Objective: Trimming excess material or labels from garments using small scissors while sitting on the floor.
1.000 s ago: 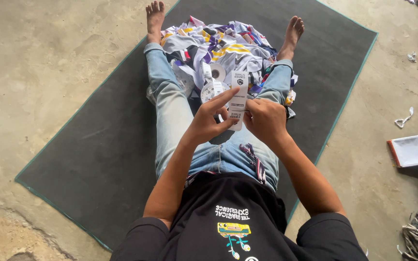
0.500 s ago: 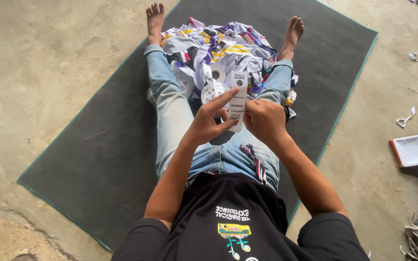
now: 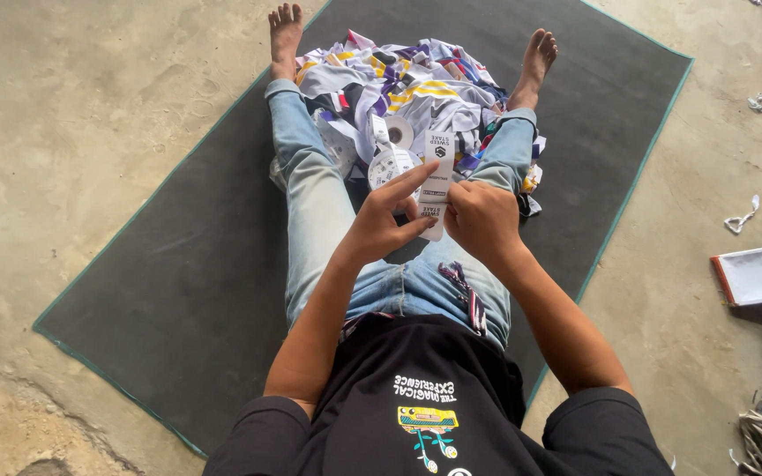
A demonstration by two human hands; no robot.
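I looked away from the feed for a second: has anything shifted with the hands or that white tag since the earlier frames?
Almost nothing. Both hands hold the white tag as before: left hand with forefinger stretched along it, right hand pinching its lower edge. The tag may sit slightly more upright. The pile of cloth pieces between the legs, the tape roll and the dark mat stayed put.

White printed label strip, white, purple and yellow fabric pile, light-blue jeans, dark-grey green-edged mat
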